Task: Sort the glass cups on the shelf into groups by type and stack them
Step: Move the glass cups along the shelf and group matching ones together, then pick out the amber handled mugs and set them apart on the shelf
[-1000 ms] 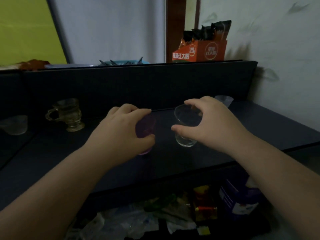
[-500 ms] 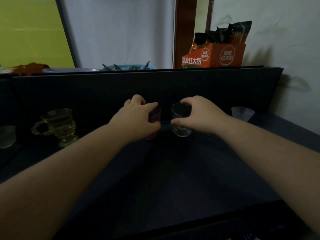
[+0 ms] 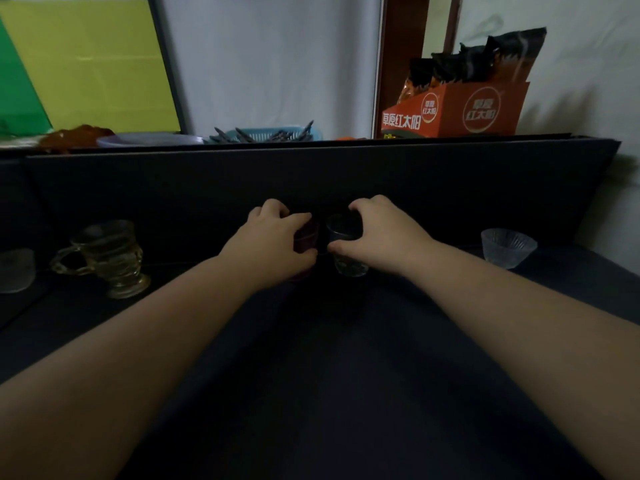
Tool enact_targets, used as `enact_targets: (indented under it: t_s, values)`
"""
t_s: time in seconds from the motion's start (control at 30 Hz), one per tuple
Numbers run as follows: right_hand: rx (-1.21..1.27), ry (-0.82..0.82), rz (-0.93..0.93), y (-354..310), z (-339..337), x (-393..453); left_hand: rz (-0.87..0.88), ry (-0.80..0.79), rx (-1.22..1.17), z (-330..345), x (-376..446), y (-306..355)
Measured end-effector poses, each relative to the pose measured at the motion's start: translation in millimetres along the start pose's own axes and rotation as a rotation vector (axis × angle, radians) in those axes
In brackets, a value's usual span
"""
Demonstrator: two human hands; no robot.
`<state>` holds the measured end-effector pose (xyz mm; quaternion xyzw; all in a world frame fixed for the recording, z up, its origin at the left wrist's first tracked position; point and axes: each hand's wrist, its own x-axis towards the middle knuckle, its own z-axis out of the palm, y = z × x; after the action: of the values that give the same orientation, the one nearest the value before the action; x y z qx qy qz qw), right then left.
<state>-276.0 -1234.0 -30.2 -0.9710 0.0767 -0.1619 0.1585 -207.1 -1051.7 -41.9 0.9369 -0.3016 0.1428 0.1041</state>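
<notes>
Both hands reach to the back of the dark shelf (image 3: 329, 358). My left hand (image 3: 273, 242) wraps around a small purple glass cup (image 3: 306, 237), mostly hidden by the fingers. Beside it, my right hand (image 3: 384, 233) grips a small clear glass cup (image 3: 346, 263) from above and the side. The two cups stand close together near the shelf's back panel. A handled amber glass cup (image 3: 110, 254) stands at the left. A ribbed clear cup (image 3: 507, 247) stands at the right. Another pale cup (image 3: 15, 270) shows at the far left edge.
The dark back panel (image 3: 311, 181) rises behind the cups. On the ledge above it sit an orange box of packets (image 3: 457, 109), a blue basket (image 3: 266, 133) and a plate (image 3: 149, 138). A white wall closes the right side.
Both hands have pushed their cups away from me toward the back panel, and the cups now stand closer together. The view has risen, losing the clutter below the shelf.
</notes>
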Motion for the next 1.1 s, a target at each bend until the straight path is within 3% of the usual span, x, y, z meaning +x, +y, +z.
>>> enact_targets:
  t_s: [0.27,0.5,0.67,0.93,1.1]
  values:
    - [0.059,-0.002,-0.034,14,-5,-14,-0.098,0.021,-0.059,-2,-11,15]
    - [0.049,0.099,-0.202,29,-21,-67,-0.286,0.110,-0.003,-17,-66,26]
    - [0.078,0.019,-0.321,20,-32,-99,-0.324,0.131,0.081,-42,-124,35]
    - [0.118,-0.057,-0.507,-27,-39,-128,-0.458,0.209,0.098,-63,-209,23]
    - [0.137,-0.059,-0.596,-85,-19,-143,-0.551,0.246,0.106,-71,-265,-17]
